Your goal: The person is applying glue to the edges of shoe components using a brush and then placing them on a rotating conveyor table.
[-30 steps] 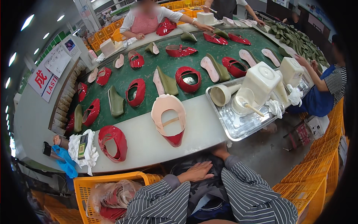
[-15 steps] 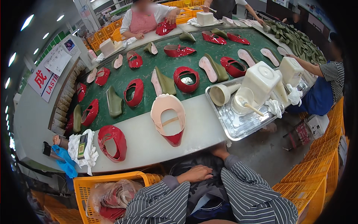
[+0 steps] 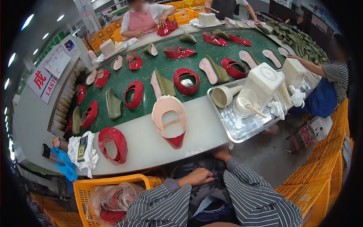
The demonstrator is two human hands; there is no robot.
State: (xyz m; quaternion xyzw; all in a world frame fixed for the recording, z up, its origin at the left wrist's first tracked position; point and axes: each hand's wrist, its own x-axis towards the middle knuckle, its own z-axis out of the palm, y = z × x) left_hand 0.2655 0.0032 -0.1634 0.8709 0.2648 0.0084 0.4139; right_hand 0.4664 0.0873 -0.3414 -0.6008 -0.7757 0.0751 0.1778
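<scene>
On the pale counter (image 3: 207,125), a pink-lined, glossy red shoe upper (image 3: 170,104) lies seemingly unjoined to the nearest olive-green wedge sole (image 3: 166,84). I cannot tell how widely the left hand (image 3: 196,176) or half-hidden right hand (image 3: 222,154) grips.

Orange crates (image 3: 321,170) along the right

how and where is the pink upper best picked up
The pink upper is probably best pinched by its left band, coming from the left: the central opening leaves that band's inner edge free, and a gap separates it from the nearest red shoe.
</scene>
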